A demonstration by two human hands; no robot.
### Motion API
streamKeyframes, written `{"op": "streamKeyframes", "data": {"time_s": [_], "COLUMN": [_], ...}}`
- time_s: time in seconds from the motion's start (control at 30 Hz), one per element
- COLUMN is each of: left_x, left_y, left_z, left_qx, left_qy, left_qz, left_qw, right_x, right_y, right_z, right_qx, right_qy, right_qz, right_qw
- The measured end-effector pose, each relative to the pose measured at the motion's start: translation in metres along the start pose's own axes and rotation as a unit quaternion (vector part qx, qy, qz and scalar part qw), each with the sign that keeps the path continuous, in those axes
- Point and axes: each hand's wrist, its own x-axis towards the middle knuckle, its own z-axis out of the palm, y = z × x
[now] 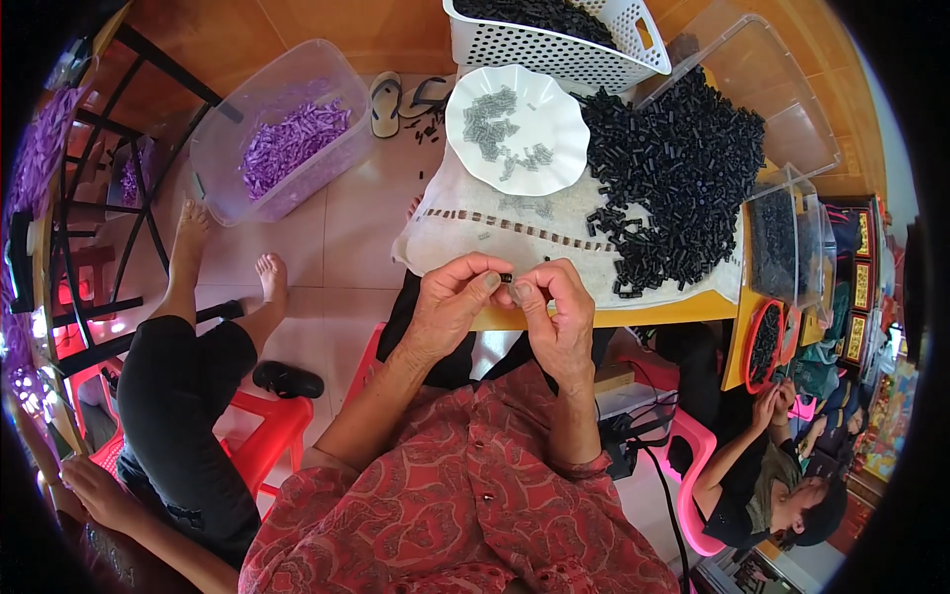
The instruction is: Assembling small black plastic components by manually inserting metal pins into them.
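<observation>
Above the table's near edge my left hand (450, 302) pinches a small black tube-like piece (506, 278) between thumb and forefinger. My right hand (557, 312) is closed beside it, thumb and forefinger pressed together close to the piece's end; whatever lies between them is too small to make out. Beyond my hands, a white scalloped plate (559, 119) holds several small clear pieces (489, 124). To its right spreads a large heap of small black pieces (683, 158) like the held one. Both lie on a white cloth (435, 238) with a brown dashed stripe.
A white perforated basket (554, 48) of black pieces stands at the back. Clear plastic boxes (792, 233) and a red tray (762, 342) sit rightward. On the floor at left is a bin (287, 198) of purple pieces. Other people sit on both sides.
</observation>
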Motion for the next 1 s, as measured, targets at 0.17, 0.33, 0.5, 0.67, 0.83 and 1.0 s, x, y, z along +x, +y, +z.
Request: {"op": "streamKeyframes", "data": {"time_s": [0.17,0.33,0.5,0.67,0.83,1.0], "left_x": [-0.001,-0.001,-0.001,-0.001,0.001,-0.001], "left_y": [0.001,0.001,0.006,0.001,-0.003,-0.002], "left_z": [0.0,-0.001,-0.001,-0.003,-0.008,-0.003], "left_qx": [0.039,0.115,0.157,0.057,-0.111,-0.101], "left_qy": [0.008,-0.003,-0.022,-0.04,-0.056,-0.031], "left_qz": [0.001,0.021,0.039,0.007,-0.012,-0.017], "left_qw": [0.999,0.993,0.987,0.998,0.992,0.994], "right_x": [0.001,0.003,0.004,-0.002,-0.001,-0.004], "right_y": [-0.002,-0.009,-0.009,0.002,-0.003,-0.004], "right_z": [-0.002,-0.002,-0.004,-0.003,-0.001,0.001], "right_qx": [-0.017,-0.02,0.042,0.18,0.219,0.08], "right_qy": [-0.009,-0.01,-0.036,-0.059,-0.019,0.009], "right_qz": [0.0,0.009,0.062,0.144,0.088,0.022], "right_qw": [1.0,1.0,0.997,0.971,0.972,0.997]}}
